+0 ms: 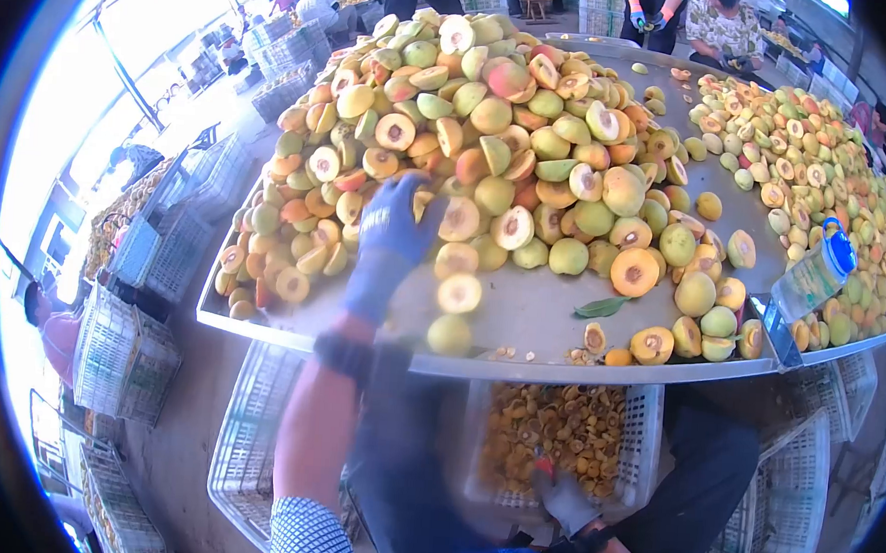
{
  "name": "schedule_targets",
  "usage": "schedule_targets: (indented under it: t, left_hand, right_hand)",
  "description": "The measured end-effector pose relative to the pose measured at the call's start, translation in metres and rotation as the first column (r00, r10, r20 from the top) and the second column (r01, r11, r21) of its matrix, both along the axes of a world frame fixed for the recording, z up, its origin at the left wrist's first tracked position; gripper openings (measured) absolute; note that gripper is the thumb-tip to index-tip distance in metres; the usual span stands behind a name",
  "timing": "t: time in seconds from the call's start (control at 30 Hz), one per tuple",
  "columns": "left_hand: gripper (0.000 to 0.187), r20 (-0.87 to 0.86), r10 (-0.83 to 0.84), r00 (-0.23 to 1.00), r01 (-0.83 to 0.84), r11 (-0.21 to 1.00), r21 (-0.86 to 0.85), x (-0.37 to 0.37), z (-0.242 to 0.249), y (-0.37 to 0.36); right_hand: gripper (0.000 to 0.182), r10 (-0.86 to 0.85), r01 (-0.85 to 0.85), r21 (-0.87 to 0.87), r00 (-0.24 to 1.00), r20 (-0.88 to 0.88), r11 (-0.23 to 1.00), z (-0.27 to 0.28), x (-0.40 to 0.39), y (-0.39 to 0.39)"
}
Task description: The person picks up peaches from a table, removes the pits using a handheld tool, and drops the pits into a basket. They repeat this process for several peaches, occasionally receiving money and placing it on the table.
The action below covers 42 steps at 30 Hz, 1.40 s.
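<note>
My left hand [401,219], in a blue-grey glove, reaches into the front of a big heap of peaches [472,108], many of them cut in half. Its fingers and thumb are apart, with a yellowish peach showing between them. Just right of it, a column of peach halves [459,293] runs down the metal table, a whole-looking peach [449,334] lowest, at the edge. Below the table my right hand [567,498], in a pale grey glove, is closed around a small red object [544,467], mostly hidden. It hangs over a white crate [643,437] of brownish-yellow peach pieces [556,423].
A clear bottle with a blue lid [838,249] stands at the right by a metal divider [783,334]. Beyond lies another peach heap [790,164]. A green leaf [602,307] rests near the front edge. White crates [124,350] stack at left; people [721,31] work across the table.
</note>
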<state>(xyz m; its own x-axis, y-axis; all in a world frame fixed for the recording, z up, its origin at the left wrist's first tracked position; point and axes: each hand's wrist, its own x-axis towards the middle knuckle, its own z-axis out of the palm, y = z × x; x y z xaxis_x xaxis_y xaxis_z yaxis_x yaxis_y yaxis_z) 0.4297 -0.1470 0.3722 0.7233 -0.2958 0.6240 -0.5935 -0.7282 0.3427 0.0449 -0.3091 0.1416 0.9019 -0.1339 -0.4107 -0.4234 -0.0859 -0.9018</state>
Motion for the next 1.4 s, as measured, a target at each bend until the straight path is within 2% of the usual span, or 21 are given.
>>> schedule_targets:
  t: [0.07,0.2,0.27,0.3,0.37,0.47,0.5,0.63,0.7,0.73,0.8,0.87,0.9,0.97,1.0,1.07,1.13,1.2,1.27,1.33,1.4]
  left_hand:
    - [0.049,-0.052,0.038,0.998,-0.036,0.998,0.051,0.026,0.021,-0.037]
    - [0.054,0.083,0.185,0.979,-0.198,0.961,0.191,0.048,0.007,-0.107]
    - [0.050,0.120,0.211,0.970,-0.234,0.943,0.238,0.034,-0.009,-0.121]
    - [0.050,0.116,0.195,0.974,-0.218,0.946,0.242,0.028,-0.010,-0.121]
    - [0.044,0.030,0.041,0.999,-0.049,0.937,0.346,0.017,-0.006,-0.110]
    - [0.038,-0.158,-0.119,0.980,0.158,0.952,0.261,0.002,-0.013,-0.098]
    - [0.038,-0.219,-0.097,0.971,0.168,0.928,0.334,-0.010,-0.007,-0.097]
    - [0.039,-0.151,-0.264,0.953,0.299,0.900,0.317,-0.049,-0.013,-0.097]
    - [0.037,-0.555,-0.116,0.824,0.442,0.745,0.500,-0.065,0.029,-0.098]
    - [0.038,-0.465,-0.006,0.885,0.344,0.682,0.645,-0.067,0.047,-0.107]
    - [0.042,-0.222,-0.100,0.970,0.195,0.867,0.459,-0.049,0.059,-0.134]
    - [0.039,0.112,-0.343,0.933,0.292,0.899,0.327,-0.015,0.062,-0.172]
    - [0.041,0.119,-0.354,0.927,0.300,0.895,0.330,0.000,0.062,-0.195]
    - [0.045,0.096,-0.335,0.937,0.281,0.890,0.359,0.024,0.050,-0.235]
    - [0.045,0.088,-0.340,0.936,0.289,0.888,0.358,0.024,0.039,-0.242]
    - [0.043,0.097,-0.165,0.982,0.078,0.809,0.582,0.017,0.023,-0.249]
    - [0.040,-0.008,-0.192,0.981,0.156,0.769,0.620,0.012,0.021,-0.234]
    - [0.035,0.103,-0.299,0.949,0.194,0.807,0.558,0.004,0.009,-0.205]
    - [0.036,0.184,-0.361,0.914,0.194,0.789,0.583,-0.013,0.000,-0.187]
    - [0.035,0.054,-0.359,0.932,0.245,0.731,0.637,-0.044,-0.004,-0.175]
    - [0.036,0.060,-0.360,0.931,0.254,0.758,0.601,-0.060,-0.014,-0.165]
  right_hand:
    - [0.034,-0.029,0.028,-0.007,0.972,-0.233,1.000,-0.002,0.010,-0.002]
    - [0.032,-0.030,0.048,0.057,0.956,-0.291,0.997,-0.020,0.011,-0.003]
    - [0.033,-0.039,0.115,-0.213,0.943,0.330,0.970,-0.075,-0.002,0.007]
    - [0.033,-0.055,0.129,-0.211,0.944,0.325,0.969,-0.060,-0.002,0.007]
    - [0.034,0.018,-0.024,-0.088,0.998,-0.065,0.996,0.007,0.014,0.000]
    - [0.034,0.031,-0.040,-0.106,0.996,-0.086,0.994,0.031,0.020,0.003]
    - [0.034,0.018,-0.027,-0.106,0.997,-0.079,0.994,0.028,0.018,0.003]
    - [0.036,0.000,-0.001,-0.064,1.000,-0.019,0.998,0.027,0.008,-0.010]
    - [0.037,-0.031,0.029,-0.021,0.998,-0.056,0.999,0.021,0.002,-0.010]
    - [0.037,-0.057,0.058,-0.054,0.998,0.015,0.997,0.010,-0.004,-0.009]
    - [0.037,-0.089,0.098,-0.088,0.991,0.100,0.991,0.001,-0.001,-0.012]
    - [0.033,-0.012,0.010,-0.020,0.994,-0.112,1.000,-0.002,0.003,-0.008]
    - [0.033,-0.024,0.021,-0.026,0.993,-0.118,0.999,-0.012,0.002,-0.005]
    - [0.031,-0.118,0.158,-0.194,0.972,0.204,0.968,-0.037,0.004,0.007]
    - [0.031,-0.123,0.162,-0.194,0.973,0.196,0.968,-0.026,0.006,0.005]
    - [0.032,-0.027,0.010,-0.170,0.995,-0.100,0.985,0.016,0.012,-0.008]
    - [0.032,-0.062,0.061,-0.171,0.998,0.002,0.983,0.009,0.012,-0.011]
    - [0.033,-0.078,0.095,-0.165,0.991,0.107,0.982,0.012,0.009,-0.009]
    - [0.036,-0.002,-0.008,-0.052,0.983,-0.185,0.999,0.022,0.017,-0.009]
    - [0.038,-0.044,0.042,-0.025,0.996,-0.080,0.999,0.015,0.012,0.000]
    - [0.040,-0.032,0.056,-0.187,0.991,0.131,0.981,0.006,0.005,0.003]
